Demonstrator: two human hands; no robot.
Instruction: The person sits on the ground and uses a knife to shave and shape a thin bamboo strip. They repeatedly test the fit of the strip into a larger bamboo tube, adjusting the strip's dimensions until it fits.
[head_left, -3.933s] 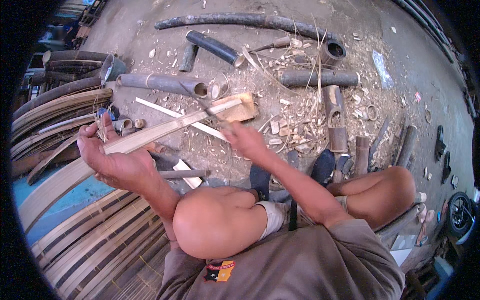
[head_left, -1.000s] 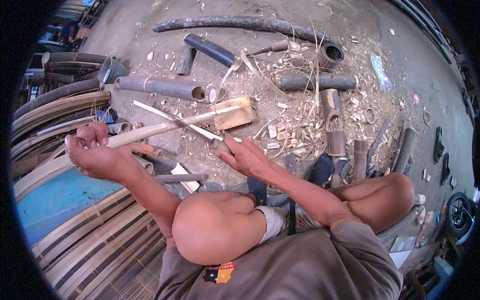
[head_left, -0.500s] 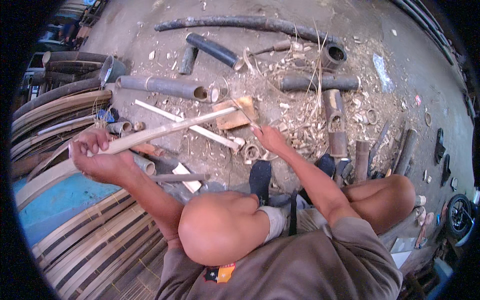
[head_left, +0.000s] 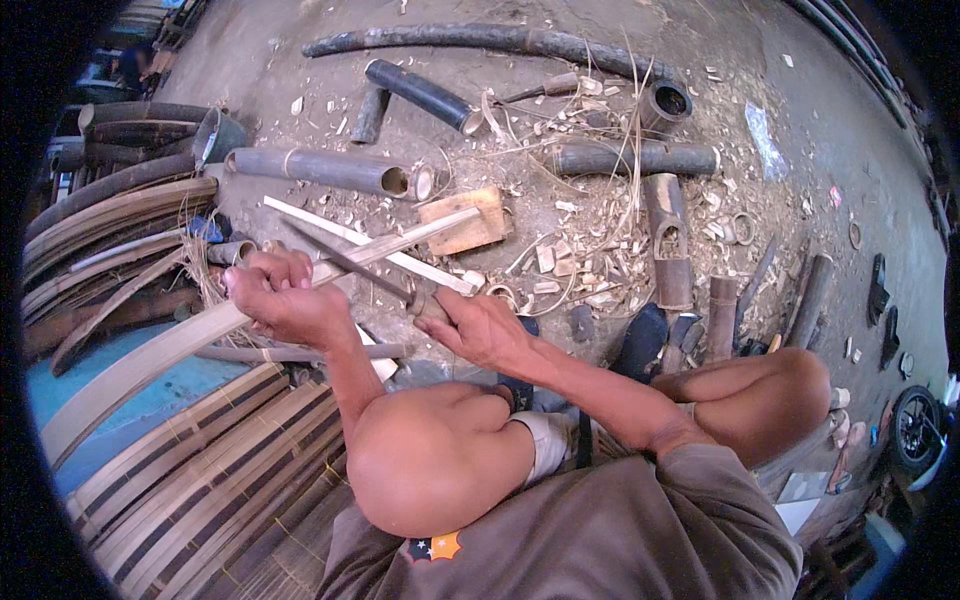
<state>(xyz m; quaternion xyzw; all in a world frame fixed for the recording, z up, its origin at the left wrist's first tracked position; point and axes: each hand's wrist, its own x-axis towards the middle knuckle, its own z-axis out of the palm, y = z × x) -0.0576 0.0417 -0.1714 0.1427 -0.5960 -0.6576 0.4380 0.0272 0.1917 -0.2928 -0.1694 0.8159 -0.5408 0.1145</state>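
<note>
Pale, flat bamboo strip (head_left: 150,362) slants from near left to over a tan wooden block (head_left: 482,232), the left hand's (head_left: 300,308) grip curled around it. The right hand's (head_left: 487,332) grip clasps a dark-bladed knife (head_left: 378,279) across it; shallow, steady strokes clear of the left fingers should work best.

Soft, even light over the floor (head_left: 850,130), faint shadows, bowed edges, black fisheye rim, murky upper-left corner
</note>
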